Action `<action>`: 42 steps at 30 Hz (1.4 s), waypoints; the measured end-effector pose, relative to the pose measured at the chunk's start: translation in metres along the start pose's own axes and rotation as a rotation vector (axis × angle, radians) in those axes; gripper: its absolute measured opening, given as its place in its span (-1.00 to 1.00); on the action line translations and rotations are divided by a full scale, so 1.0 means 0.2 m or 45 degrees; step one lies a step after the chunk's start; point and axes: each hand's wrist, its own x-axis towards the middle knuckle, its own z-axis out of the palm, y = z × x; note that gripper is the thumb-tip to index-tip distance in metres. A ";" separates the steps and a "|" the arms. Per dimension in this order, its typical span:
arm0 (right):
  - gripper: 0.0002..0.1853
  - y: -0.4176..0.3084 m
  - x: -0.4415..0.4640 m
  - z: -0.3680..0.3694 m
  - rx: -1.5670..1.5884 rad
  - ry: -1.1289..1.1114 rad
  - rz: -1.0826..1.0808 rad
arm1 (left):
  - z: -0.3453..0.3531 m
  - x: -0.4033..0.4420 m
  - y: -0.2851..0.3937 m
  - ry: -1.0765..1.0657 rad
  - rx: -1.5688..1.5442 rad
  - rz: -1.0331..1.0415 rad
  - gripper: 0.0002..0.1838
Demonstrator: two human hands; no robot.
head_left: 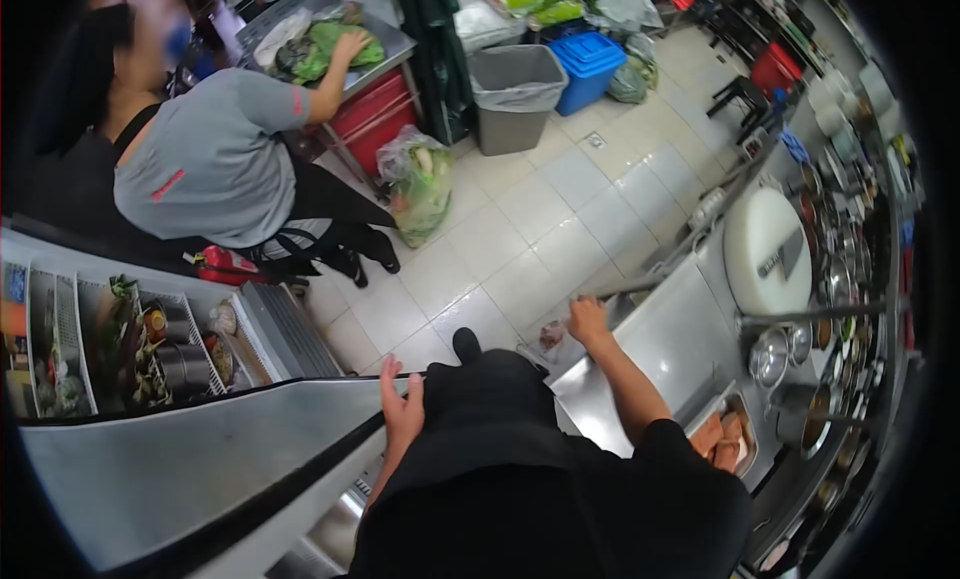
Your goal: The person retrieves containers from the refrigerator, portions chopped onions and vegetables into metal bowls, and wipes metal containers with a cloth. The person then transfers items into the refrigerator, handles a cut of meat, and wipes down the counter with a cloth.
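My left hand (402, 404) is raised with its fingers apart, beside the edge of the open fridge door (190, 469). It holds nothing. To the right, my right hand (588, 319) is closed, over the near end of the steel counter. A clear plastic bag (553, 341) with something pale and pinkish inside hangs just below its fingers, and it appears gripped by them. The exact contents are blurred. Inside the fridge, white wire baskets (90, 349) hold vegetables and metal containers (185, 367).
A co-worker in a grey shirt (210, 164) handles leafy greens (345, 54) at a steel table. A vegetable bag (418, 189), grey bin (515, 109) and blue bin (590, 69) stand on the tiled floor. The counter (660, 329) bears a round cutting board (755, 229) with a cleaver (782, 254), and a meat tray (745, 464).
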 end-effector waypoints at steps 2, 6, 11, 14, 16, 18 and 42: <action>-0.75 0.01 0.04 0.04 0.014 -0.079 -0.005 | 0.00 0.00 0.07 -0.060 -0.136 -0.033 -0.40; -0.84 0.01 0.08 0.14 -0.108 -0.261 -0.072 | -0.04 0.11 0.15 -0.206 -0.040 -0.027 -0.39; -0.66 0.36 0.28 1.16 -0.017 -0.679 -0.749 | 0.03 0.29 0.16 0.023 -0.221 -0.193 -0.31; -0.66 0.17 0.58 0.96 0.088 -0.924 -0.534 | 0.06 0.47 -0.04 0.472 -0.525 -0.386 -0.32; -0.66 0.13 0.65 0.87 0.226 -1.180 -0.226 | 0.01 0.57 0.00 0.732 -0.637 -0.658 -0.35; -0.64 0.20 0.82 0.90 0.213 -0.801 -0.545 | 0.00 0.71 -0.09 0.861 -0.592 -0.766 -0.38; -0.52 1.14 1.81 0.03 0.886 -0.489 0.408 | 1.04 3.37 0.89 0.211 0.793 0.146 -0.04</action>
